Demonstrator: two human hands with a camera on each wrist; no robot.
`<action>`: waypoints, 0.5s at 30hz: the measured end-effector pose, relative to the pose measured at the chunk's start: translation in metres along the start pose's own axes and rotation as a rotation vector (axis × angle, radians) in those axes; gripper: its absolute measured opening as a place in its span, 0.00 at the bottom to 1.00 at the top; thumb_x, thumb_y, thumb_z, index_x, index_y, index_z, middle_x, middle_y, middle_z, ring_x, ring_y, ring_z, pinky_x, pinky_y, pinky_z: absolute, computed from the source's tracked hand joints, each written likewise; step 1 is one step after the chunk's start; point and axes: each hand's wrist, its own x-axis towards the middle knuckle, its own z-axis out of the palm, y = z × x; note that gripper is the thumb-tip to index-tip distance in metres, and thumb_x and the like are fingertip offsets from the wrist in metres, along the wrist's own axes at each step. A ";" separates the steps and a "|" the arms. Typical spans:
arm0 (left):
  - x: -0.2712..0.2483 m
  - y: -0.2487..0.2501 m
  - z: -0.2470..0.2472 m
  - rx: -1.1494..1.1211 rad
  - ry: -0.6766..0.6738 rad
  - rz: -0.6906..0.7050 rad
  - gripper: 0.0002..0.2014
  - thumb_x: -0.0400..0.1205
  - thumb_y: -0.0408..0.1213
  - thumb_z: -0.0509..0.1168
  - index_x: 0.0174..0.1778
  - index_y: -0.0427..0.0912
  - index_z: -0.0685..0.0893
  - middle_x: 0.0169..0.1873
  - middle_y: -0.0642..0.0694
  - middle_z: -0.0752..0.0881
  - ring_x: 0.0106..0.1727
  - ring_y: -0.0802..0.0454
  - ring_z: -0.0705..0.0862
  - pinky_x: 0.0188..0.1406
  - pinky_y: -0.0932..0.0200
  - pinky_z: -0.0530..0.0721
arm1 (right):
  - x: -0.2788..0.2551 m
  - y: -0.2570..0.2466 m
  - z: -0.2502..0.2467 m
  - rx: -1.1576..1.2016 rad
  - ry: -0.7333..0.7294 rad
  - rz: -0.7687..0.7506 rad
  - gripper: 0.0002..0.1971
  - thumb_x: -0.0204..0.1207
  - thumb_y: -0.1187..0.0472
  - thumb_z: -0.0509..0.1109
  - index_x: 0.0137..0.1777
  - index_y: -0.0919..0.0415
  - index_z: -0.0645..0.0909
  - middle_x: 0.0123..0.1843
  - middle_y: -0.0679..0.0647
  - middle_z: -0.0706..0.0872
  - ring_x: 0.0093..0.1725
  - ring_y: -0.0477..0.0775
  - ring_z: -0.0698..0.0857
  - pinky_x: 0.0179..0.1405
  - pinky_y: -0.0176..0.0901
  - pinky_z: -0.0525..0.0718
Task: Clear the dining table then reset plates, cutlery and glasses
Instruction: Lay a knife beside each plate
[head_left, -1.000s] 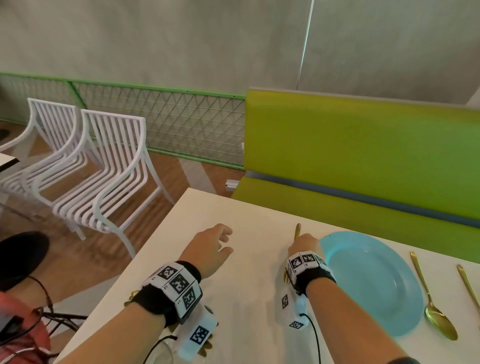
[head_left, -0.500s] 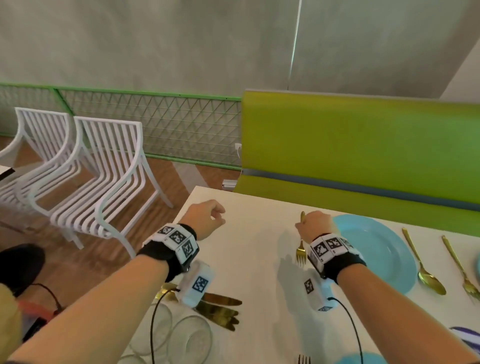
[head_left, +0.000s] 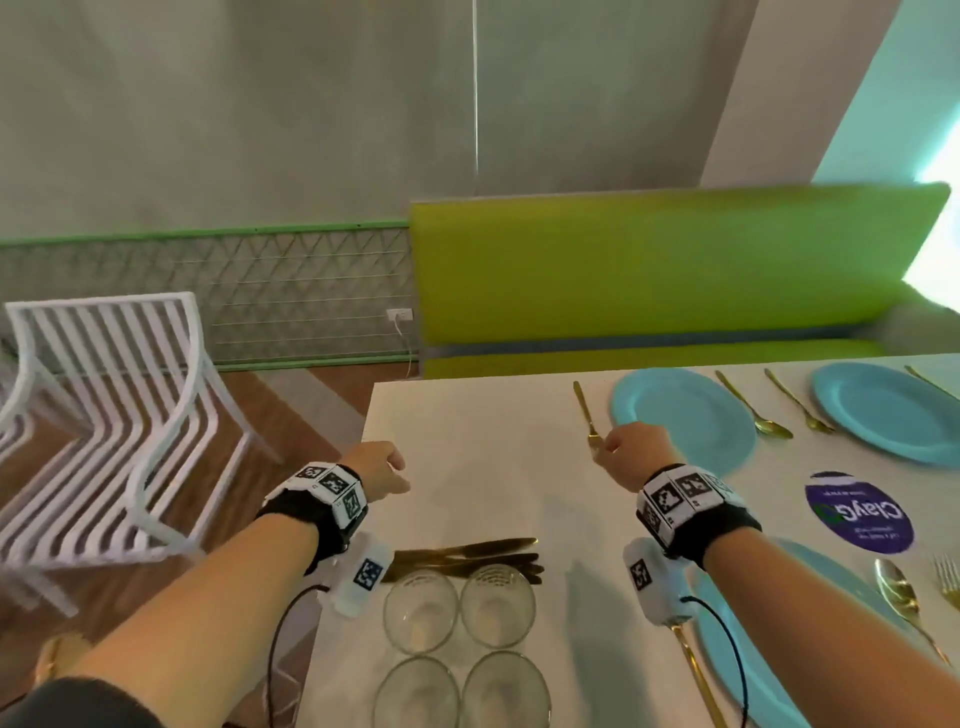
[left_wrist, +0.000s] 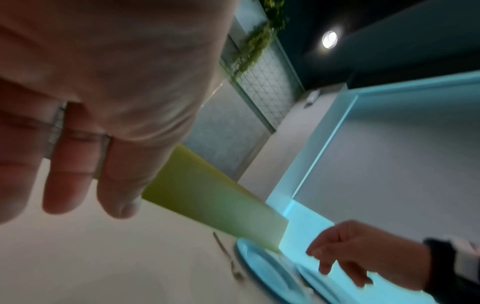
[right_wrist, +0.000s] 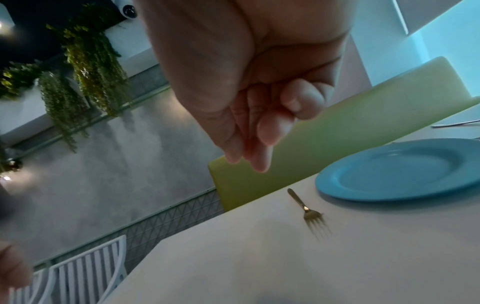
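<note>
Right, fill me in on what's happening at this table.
A person is laying the table. The gold fork lies left of the far blue plate, and the right hand hovers above it, empty. The left hand holds nothing. Four glasses and gold knives wait near the table's edge.

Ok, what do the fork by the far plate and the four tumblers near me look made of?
Fork: metal with a polished gold finish, judging by its bright glint. Tumblers: clear glass or possibly clear plastic; the table shows through them and the rims catch light.
</note>
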 end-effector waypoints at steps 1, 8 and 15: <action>0.000 -0.008 0.005 0.052 -0.018 0.005 0.18 0.78 0.40 0.70 0.62 0.41 0.78 0.57 0.43 0.82 0.54 0.46 0.82 0.52 0.56 0.80 | -0.007 0.000 0.002 -0.015 -0.004 0.003 0.13 0.79 0.56 0.62 0.54 0.59 0.87 0.55 0.56 0.88 0.57 0.58 0.84 0.45 0.41 0.77; 0.009 -0.043 0.033 0.419 -0.196 0.078 0.31 0.72 0.49 0.75 0.68 0.42 0.73 0.64 0.43 0.80 0.64 0.45 0.79 0.58 0.56 0.78 | -0.032 -0.004 0.015 -0.063 -0.044 0.004 0.14 0.79 0.53 0.64 0.58 0.59 0.86 0.61 0.54 0.87 0.62 0.55 0.83 0.60 0.43 0.79; 0.027 -0.045 0.051 0.515 -0.231 0.300 0.34 0.70 0.53 0.75 0.68 0.45 0.72 0.64 0.44 0.77 0.63 0.45 0.78 0.61 0.51 0.77 | -0.039 -0.007 0.033 -0.048 -0.082 0.015 0.13 0.77 0.52 0.66 0.57 0.54 0.85 0.60 0.52 0.87 0.61 0.53 0.82 0.62 0.45 0.81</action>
